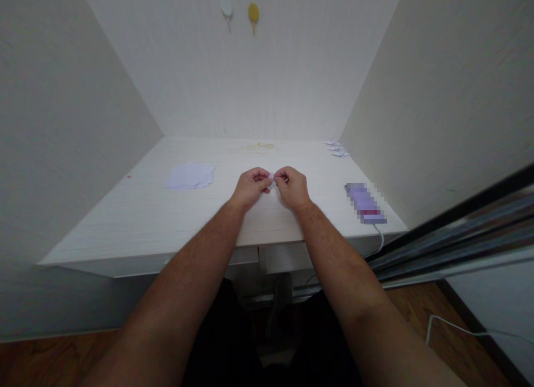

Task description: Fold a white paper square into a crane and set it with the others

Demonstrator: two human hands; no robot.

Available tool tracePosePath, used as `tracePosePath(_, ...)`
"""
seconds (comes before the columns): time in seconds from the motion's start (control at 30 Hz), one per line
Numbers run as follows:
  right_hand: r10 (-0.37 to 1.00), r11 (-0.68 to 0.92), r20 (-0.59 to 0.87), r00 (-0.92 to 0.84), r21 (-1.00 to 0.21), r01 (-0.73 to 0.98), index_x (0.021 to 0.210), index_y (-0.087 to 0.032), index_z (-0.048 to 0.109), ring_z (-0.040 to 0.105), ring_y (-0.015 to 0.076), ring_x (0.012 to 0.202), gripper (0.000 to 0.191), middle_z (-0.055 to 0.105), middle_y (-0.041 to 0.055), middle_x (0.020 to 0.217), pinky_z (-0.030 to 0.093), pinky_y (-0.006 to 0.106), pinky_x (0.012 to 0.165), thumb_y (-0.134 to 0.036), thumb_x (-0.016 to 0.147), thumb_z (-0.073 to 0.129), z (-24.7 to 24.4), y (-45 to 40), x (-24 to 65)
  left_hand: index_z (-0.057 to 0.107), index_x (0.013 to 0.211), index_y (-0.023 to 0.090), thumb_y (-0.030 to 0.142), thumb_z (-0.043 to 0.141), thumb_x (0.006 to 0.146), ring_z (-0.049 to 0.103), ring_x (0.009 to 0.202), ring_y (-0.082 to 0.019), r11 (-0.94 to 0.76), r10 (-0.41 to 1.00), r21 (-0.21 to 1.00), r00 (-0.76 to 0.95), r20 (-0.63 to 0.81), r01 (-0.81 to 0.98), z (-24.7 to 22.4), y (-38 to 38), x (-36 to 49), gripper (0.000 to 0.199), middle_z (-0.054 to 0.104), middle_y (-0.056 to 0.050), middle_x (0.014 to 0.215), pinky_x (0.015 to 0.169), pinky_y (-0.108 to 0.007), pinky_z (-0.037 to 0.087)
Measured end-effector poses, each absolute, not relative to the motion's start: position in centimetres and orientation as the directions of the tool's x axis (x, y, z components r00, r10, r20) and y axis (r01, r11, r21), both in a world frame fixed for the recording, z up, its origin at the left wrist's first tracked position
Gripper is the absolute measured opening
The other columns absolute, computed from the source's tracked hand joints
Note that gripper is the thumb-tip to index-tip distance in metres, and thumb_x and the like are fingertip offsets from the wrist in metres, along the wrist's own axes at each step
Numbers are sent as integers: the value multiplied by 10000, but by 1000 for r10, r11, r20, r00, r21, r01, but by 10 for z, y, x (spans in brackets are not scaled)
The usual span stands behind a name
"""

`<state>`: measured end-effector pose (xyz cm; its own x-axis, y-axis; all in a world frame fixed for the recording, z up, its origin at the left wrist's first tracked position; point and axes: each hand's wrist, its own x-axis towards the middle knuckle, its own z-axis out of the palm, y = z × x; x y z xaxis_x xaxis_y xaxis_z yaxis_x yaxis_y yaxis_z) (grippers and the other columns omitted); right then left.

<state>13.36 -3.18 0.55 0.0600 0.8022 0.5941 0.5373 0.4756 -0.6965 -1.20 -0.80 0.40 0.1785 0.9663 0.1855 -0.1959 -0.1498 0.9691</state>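
Observation:
Over the middle of the white desk (137,220), my left hand (251,188) and my right hand (292,187) meet at the fingertips. Between them is a small piece of white folded paper (271,180), pinched from both sides. My fingers cover most of it, so its folded shape cannot be made out. To the left lies a loose stack of white paper sheets (191,175). Several small folded paper pieces (339,149) sit at the desk's back right corner.
A phone (365,202), blurred out, lies on the right with a white cable (381,239) running off the front edge. Walls enclose the desk at the back and both sides. Two hooks, one white (226,10) and one yellow (253,13), are on the back wall.

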Motion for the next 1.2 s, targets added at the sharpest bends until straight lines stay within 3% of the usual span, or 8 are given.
tracePosePath(0.37,845,434,528,89,-772,464,761,-203,610,574,133,692,52,657,-3,754,478,283,701,-179,780,568,6,-32,132,611,743,143,235,855,540,618,587,-96,-103,966,961,204,158,-257,5,-11,-11,330,642,14,662,642,-279,554)
tracePosePath(0.6,851,424,510,126,-808,408,845,-198,674,617,138,721,94,702,8,800,494,290,721,-227,765,633,5,-31,131,610,736,142,259,867,553,627,587,-98,-118,966,959,192,171,-258,5,-11,-12,337,652,5,666,643,-269,548)
tracePosePath(1.2,871,388,476,123,-819,422,750,-185,643,545,119,633,66,641,-18,679,440,264,639,-248,755,623,6,-32,132,628,743,146,298,872,556,621,593,-98,-151,960,957,192,201,-246,2,-9,-12,342,651,11,663,650,-281,557)
